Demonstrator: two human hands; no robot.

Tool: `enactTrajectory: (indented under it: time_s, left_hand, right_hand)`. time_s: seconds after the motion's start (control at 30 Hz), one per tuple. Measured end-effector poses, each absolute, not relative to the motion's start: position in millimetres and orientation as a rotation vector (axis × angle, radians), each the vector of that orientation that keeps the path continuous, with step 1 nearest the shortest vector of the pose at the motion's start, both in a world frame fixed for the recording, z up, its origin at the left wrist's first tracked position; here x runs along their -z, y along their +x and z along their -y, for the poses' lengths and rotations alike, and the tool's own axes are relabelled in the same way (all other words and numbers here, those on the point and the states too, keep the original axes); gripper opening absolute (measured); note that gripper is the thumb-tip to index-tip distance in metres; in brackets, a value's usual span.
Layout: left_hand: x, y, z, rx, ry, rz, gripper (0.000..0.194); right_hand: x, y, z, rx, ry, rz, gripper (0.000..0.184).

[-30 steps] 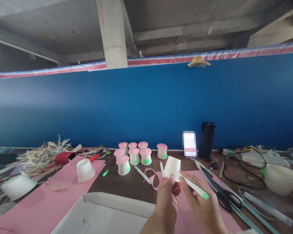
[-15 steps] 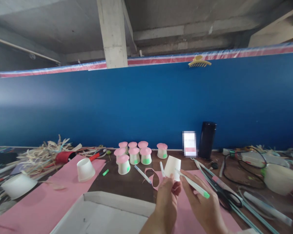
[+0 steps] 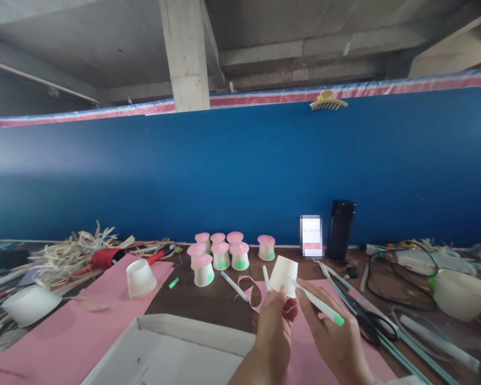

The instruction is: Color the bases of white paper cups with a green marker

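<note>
The left grip (image 3: 273, 326) is closed on the lower part of a white cup (image 3: 284, 271), held tilted above the counter (image 3: 180, 302). The right grip (image 3: 336, 337) pinches a marker (image 3: 318, 303), its tip at the cup's right side. Black-handled scissors (image 3: 372, 325) lie just right of that grip. Dark counter stretches leftward between the pink-topped cups (image 3: 220, 258) and the far edge of a white tray (image 3: 200, 327); a blue panel (image 3: 224, 171) bounds the back.
</note>
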State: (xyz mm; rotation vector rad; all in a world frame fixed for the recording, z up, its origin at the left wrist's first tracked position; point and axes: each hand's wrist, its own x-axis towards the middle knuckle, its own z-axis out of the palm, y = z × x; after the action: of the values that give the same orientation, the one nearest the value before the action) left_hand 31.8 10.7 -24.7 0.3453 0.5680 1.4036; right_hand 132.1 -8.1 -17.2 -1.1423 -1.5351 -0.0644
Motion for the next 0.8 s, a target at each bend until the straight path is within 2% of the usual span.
enactTrajectory:
  time_s: [0.63,0.8]
  left_hand:
    - [29.4,31.5,-11.5,-1.4,0.453,-0.534,0.033]
    - [31.1,32.0,-13.6,-1.385,0.486,-0.561,0.029]
  right_hand:
    - [15.7,132.5,9.2,0.118,-1.203,1.545,0.024]
    - [16.2,132.6,8.6,0.113,-1.201,1.538,0.023]
